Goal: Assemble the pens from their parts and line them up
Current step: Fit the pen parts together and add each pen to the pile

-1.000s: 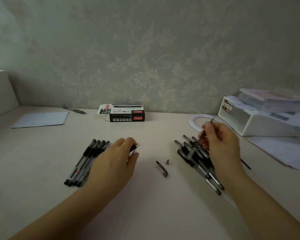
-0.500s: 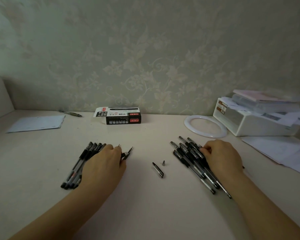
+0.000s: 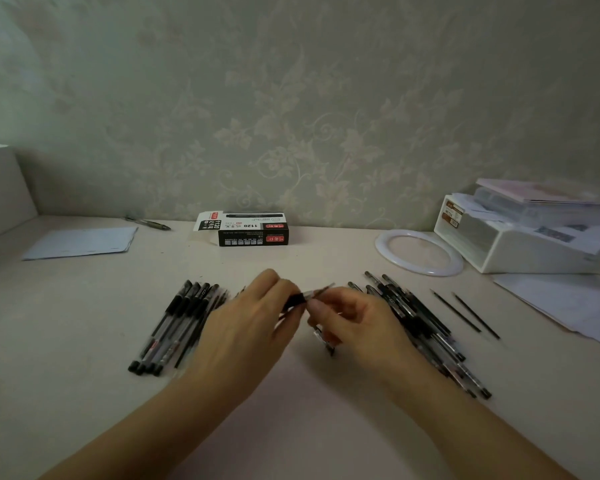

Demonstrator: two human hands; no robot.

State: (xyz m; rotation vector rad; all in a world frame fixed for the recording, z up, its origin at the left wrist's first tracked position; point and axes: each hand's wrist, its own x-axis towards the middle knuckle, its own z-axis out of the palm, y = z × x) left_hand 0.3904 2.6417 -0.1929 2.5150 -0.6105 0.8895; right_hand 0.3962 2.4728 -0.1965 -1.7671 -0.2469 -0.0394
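Observation:
My left hand [image 3: 250, 323] and my right hand [image 3: 357, 327] meet over the middle of the desk. My left fingers pinch a pen barrel [image 3: 297, 299] with a black grip. A thin refill [image 3: 321, 289] sticks out of its far end, and my right fingertips hold it there. A row of finished black pens [image 3: 177, 323] lies to the left, partly under my left hand. A heap of pen parts [image 3: 420, 327] lies to the right. A black cap [image 3: 324, 341] lies under my right hand, mostly hidden. Two loose refills [image 3: 465, 313] lie further right.
A black pen box [image 3: 253, 233] stands at the back by the wall. A white ring [image 3: 420, 252] and a white storage box [image 3: 520, 244] with papers sit at the back right. A paper sheet [image 3: 80, 242] and a pen [image 3: 149, 223] lie at the back left.
Both hands left their piles and came together at the centre. My left hand now holds a barrel, and my right hand holds a refill at its end.

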